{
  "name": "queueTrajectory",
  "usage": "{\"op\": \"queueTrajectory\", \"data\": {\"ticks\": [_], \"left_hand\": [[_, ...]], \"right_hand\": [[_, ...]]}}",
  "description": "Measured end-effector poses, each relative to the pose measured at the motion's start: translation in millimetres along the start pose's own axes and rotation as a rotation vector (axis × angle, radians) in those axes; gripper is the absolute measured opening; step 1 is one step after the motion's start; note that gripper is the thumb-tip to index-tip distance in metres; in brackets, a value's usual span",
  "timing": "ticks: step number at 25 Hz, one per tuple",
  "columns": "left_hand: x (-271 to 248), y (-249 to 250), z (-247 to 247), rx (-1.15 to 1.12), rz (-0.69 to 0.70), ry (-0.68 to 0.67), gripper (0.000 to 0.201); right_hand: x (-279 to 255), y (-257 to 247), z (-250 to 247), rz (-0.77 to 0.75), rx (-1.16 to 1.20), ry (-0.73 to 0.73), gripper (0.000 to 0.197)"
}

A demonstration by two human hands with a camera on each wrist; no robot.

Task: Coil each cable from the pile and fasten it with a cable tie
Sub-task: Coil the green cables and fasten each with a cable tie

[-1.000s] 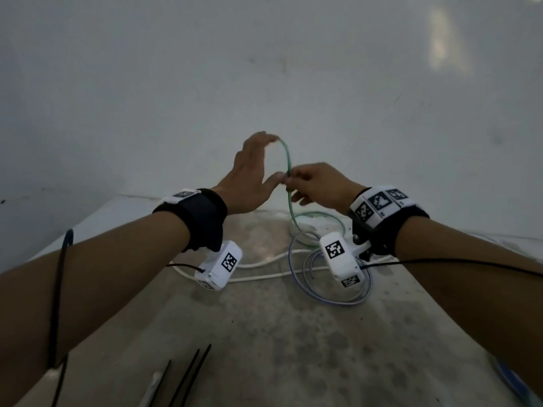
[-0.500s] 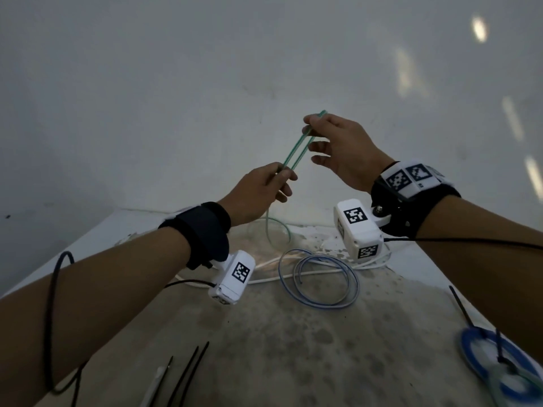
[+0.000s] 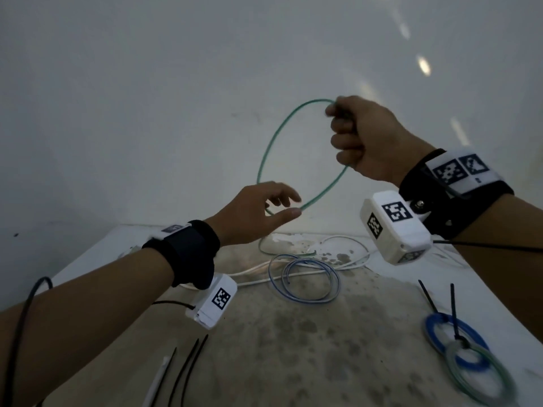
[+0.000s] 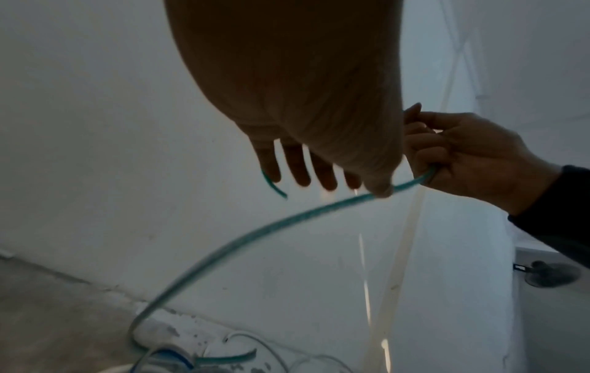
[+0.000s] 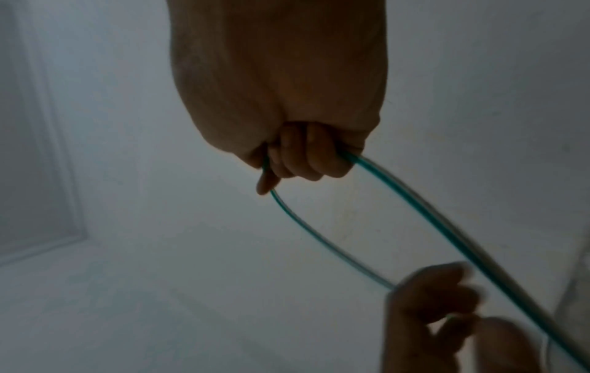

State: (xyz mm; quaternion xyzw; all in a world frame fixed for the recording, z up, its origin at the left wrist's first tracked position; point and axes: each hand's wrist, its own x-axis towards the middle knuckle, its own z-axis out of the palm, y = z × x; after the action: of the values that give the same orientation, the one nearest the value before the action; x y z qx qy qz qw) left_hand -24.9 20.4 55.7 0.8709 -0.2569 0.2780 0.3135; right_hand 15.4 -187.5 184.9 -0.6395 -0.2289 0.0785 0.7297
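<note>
Green cable (image 3: 271, 148) loop gripped in raised right hand (image 3: 364, 139), left hand (image 3: 255, 212) below, fingers loose.

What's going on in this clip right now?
A person is coiling a green cable in the air. The right hand grips one loop of it; the left hand, fingers loose, guides the strand rising from the table. Two tied coils lie at right; loose cables and spare ties wait.
</note>
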Motion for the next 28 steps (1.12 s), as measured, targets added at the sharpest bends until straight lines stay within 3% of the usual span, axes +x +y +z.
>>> {"op": "queueTrajectory", "data": {"ticks": [2, 4, 6, 8, 10, 12, 13, 15, 18, 21, 24, 28], "left_hand": [[2.2, 11.5, -4.7, -0.017, 0.023, 0.234, 0.024], [10.1, 21.3, -10.8, 0.129, 0.009, 0.453, 0.039], [15.7, 26.3, -15.9, 0.232, -0.127, 0.521, 0.053], [14.6, 30.0, -21.1, 0.078, -0.329, 0.365, 0.042], [4.8, 32.7, -23.5, -0.065, -0.448, 0.089, 0.025], [-9.8, 39.0, -24.0, 0.060, -0.409, -0.108, 0.044], [-14.5, 43.9, -23.7, 0.077, -0.410, -0.144, 0.048], [-17.8, 51.5, -21.9, -0.129, -0.520, -0.132, 0.048], [-11.0, 63.2, -25.2, -0.532, -0.741, 0.060, 0.039], [-9.5, 77.2, -23.8, -0.658, -0.791, 0.118, 0.032], [-14.0, 86.9, -14.5, -0.732, -0.814, 0.095, 0.029], [-24.5, 94.5, -2.2, -0.792, -0.841, 0.063, 0.028]], "right_hand": [[-16.2, -2.3, 3.0, -0.003, -0.261, -0.033, 0.029], [-28.5, -2.5, 4.8, -0.013, -0.356, -0.052, 0.030], [-39.0, -4.6, 6.8, -0.025, -0.334, -0.051, 0.030], [-46.3, -9.9, 8.0, -0.049, -0.306, -0.034, 0.030], [-51.0, -16.8, 8.2, -0.093, -0.282, 0.006, 0.029], [-54.1, -21.7, 6.3, -0.129, -0.247, 0.040, 0.029], [-55.3, -21.7, 5.2, -0.128, -0.240, 0.044, 0.028], [-60.2, -14.6, 3.3, -0.096, -0.276, 0.023, 0.028], [-74.4, 10.9, 1.3, -0.046, -0.354, -0.065, 0.034], [-90.1, 39.6, 1.2, -0.025, -0.329, -0.123, 0.045], [-96.8, 58.4, 4.8, -0.022, -0.270, -0.087, 0.031], [-104.3, 77.5, 9.3, 0.013, -0.180, -0.020, 0.027]]}}
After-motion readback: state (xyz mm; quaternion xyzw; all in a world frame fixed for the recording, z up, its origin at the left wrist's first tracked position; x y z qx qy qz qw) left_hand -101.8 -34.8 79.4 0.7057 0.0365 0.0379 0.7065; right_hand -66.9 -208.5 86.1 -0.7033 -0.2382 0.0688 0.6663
